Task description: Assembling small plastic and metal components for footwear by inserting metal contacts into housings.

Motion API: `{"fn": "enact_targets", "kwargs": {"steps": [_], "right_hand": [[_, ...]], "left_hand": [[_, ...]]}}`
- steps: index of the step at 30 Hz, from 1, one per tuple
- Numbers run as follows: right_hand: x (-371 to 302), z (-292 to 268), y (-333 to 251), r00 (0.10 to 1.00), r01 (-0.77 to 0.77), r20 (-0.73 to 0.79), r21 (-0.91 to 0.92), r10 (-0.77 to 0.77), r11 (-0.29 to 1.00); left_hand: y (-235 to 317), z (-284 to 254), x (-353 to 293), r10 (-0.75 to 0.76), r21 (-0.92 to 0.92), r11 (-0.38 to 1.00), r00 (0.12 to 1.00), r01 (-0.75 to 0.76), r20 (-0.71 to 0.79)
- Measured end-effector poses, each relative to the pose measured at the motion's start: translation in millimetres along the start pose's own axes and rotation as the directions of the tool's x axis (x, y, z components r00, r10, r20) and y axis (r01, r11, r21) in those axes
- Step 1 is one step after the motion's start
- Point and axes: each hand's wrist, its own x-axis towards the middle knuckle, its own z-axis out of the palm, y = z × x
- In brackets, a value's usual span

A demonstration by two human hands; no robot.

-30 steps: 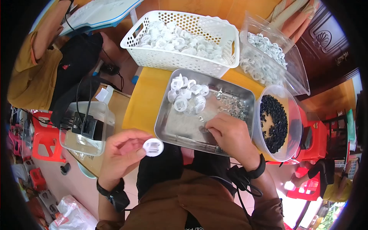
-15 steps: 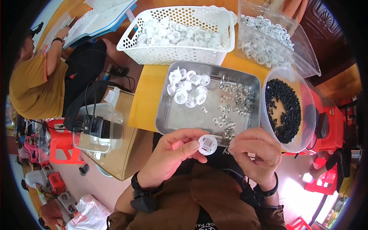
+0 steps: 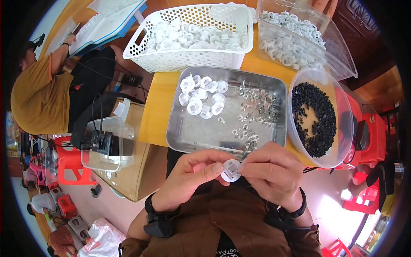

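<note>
My left hand pinches a round white plastic part with slots in its face, between thumb and fingers. The fingertips of my right hand are pinched together at the part's right edge. Something small and greyish shows there, mostly hidden by the fingers. Just beyond my hands lies a metal tray. Several similar round white parts sit in its far left area, and many small shiny metal clips are scattered over its right side.
Behind the tray stands a white perforated basket full of white parts. A clear bin of white rings is at far right. A round clear tub holds small black pieces. At left, a person sits near a clear box with a black device.
My right hand has moved left, bringing its fingertips to the round white part. The part has tilted in my left hand. The view has shifted slightly.
</note>
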Motion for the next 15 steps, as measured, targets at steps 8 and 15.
{"fn": "enact_targets", "kwargs": {"steps": [8, 15], "right_hand": [[-4.7, -2.0, -0.8, 0.994, -0.087, -0.062, 0.021, 0.088, 0.996], [-3.3, 1.2, -2.8, 0.991, -0.130, -0.035, 0.011, 0.131, 0.991]], "left_hand": [[-0.6, -2.6, 4.6, 0.012, 0.053, 0.999, 1.000, -0.011, -0.006], [-1.4, -5.7, 4.2, 0.073, 0.022, 0.997, 0.997, -0.072, -0.016]]}}
